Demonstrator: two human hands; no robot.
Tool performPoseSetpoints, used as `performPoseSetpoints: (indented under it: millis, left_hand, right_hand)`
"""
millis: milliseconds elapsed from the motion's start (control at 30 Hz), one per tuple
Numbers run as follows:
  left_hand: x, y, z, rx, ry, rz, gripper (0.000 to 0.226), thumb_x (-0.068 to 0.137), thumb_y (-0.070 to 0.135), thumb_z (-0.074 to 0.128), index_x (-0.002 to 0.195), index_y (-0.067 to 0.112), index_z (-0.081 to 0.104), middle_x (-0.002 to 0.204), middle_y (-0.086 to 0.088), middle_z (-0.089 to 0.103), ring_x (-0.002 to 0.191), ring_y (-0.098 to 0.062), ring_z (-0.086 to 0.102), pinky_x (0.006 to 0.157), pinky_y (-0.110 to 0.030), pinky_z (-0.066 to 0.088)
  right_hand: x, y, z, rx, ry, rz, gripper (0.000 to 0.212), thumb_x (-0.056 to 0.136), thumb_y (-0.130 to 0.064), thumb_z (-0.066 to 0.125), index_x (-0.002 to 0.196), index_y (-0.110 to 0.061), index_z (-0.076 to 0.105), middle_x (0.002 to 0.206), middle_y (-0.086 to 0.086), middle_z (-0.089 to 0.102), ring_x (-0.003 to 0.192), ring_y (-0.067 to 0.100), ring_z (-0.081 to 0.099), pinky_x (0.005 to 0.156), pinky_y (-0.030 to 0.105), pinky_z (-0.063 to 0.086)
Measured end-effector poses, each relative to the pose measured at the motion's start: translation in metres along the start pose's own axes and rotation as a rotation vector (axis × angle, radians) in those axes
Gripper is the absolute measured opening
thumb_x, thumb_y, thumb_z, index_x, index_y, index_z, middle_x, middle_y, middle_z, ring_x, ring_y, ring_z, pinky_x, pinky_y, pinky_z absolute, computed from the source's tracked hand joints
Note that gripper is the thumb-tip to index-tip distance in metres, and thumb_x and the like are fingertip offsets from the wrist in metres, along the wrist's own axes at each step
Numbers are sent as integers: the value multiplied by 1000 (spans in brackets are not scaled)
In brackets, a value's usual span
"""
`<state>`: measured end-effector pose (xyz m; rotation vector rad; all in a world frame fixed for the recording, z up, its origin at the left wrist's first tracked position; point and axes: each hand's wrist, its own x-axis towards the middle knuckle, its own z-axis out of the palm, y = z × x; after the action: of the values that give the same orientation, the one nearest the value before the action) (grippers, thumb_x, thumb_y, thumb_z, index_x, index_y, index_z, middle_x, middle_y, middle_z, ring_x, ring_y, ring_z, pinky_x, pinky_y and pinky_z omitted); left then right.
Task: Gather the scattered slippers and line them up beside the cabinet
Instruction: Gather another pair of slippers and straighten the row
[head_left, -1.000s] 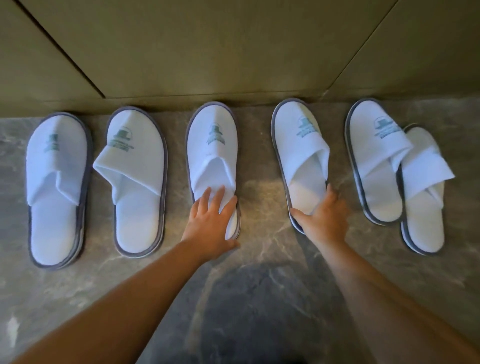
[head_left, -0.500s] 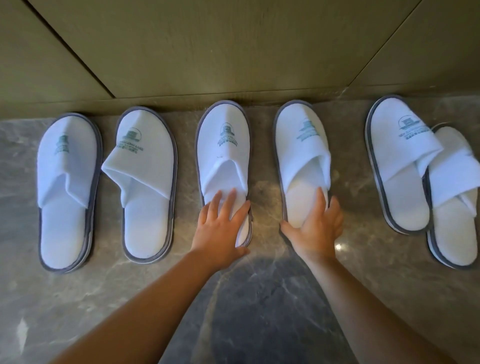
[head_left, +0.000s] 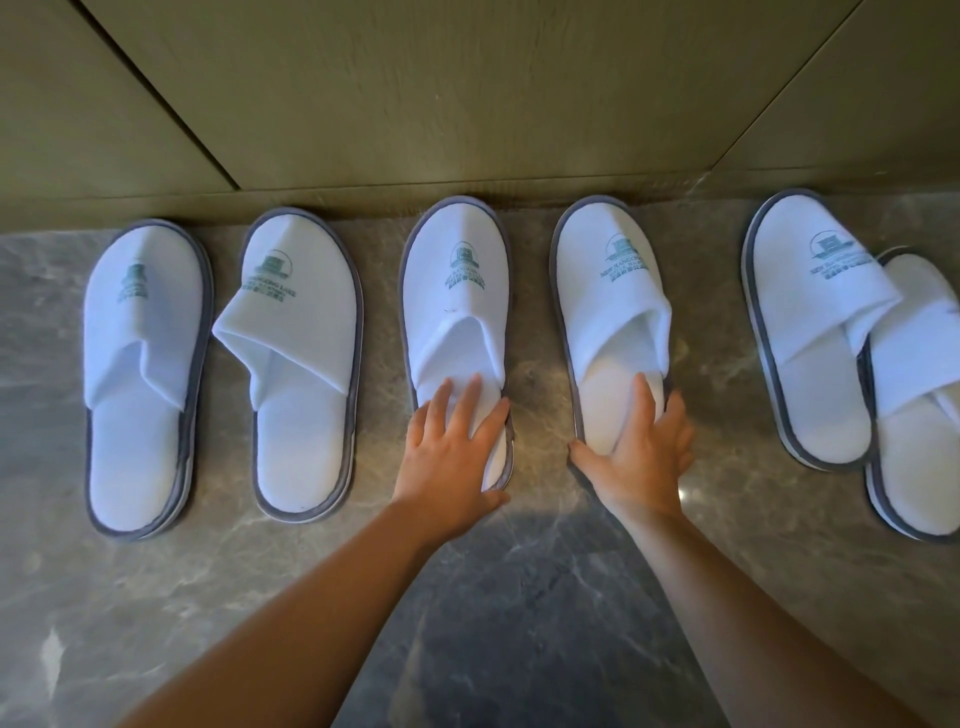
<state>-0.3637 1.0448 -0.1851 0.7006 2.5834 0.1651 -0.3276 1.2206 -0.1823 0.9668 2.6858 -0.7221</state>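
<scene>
Several white slippers with grey edging lie toes-first against the olive cabinet (head_left: 467, 104). The two on the left (head_left: 143, 364) (head_left: 306, 364) sit side by side. My left hand (head_left: 452, 452) lies flat on the heel of the third slipper (head_left: 457, 291), fingers spread. My right hand (head_left: 636, 457) grips the heel of the fourth slipper (head_left: 610, 291), thumb on its left rim and fingers over the insole. At the right, a fifth slipper (head_left: 810, 322) overlaps the sixth slipper (head_left: 919, 415), which is set further back from the cabinet and cut off by the frame.
The floor is grey marbled stone (head_left: 493, 623), with bare floor in front of the slippers. The cabinet base runs along the top of the row, with dark seams between its panels.
The fourth slipper has been swung straighter and shifted left, closer to the third. Both hands stay on the heels. The view has drifted, so the right pair sits nearer the frame edge.
</scene>
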Motion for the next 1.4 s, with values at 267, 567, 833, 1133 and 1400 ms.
performPoseSetpoints:
  millis: [267, 567, 833, 1133, 1400]
  left_hand:
    - [0, 0, 0, 13, -3, -2, 92, 72, 61, 55, 139, 30, 0, 155, -4, -4, 142, -33, -5, 113, -49, 5]
    - [-2, 4, -12, -3, -60, -53, 96, 71, 65, 54, 141, 28, -1, 155, -5, -6, 142, -33, -5, 114, -50, 4]
    - [-8, 53, -90, -168, 34, 85, 77, 76, 54, 57, 138, 25, 22, 153, -3, 16, 140, -30, 15, 114, -48, 15]
    - [33, 101, -66, -3, -153, 134, 86, 77, 61, 49, 142, 29, 3, 156, -1, -6, 143, -30, -3, 115, -47, 5]
    - [50, 127, -33, 81, -217, 0, 90, 77, 60, 50, 143, 26, -2, 156, -6, -9, 142, -32, -6, 115, -47, 6]
  right_hand:
    - [-1, 1, 2, -22, -17, -16, 95, 65, -33, 75, 137, -21, 16, 149, 21, 9, 133, 40, 14, 108, 54, 19]
    - [-7, -2, -12, -68, -55, -23, 100, 65, -48, 72, 140, -21, 12, 152, 19, 8, 137, 39, 12, 109, 55, 19]
    - [-24, 7, -131, -107, 59, -60, 63, 75, -27, 70, 126, 0, 43, 128, 23, 53, 119, 37, 47, 99, 44, 39]
    - [19, 75, -156, -85, 68, 53, 71, 74, -30, 70, 130, -4, 36, 132, 21, 47, 120, 36, 44, 99, 45, 40]
    - [75, 115, -129, -83, 13, 24, 92, 67, -41, 74, 135, -6, 24, 141, 26, 32, 128, 41, 33, 104, 49, 36]
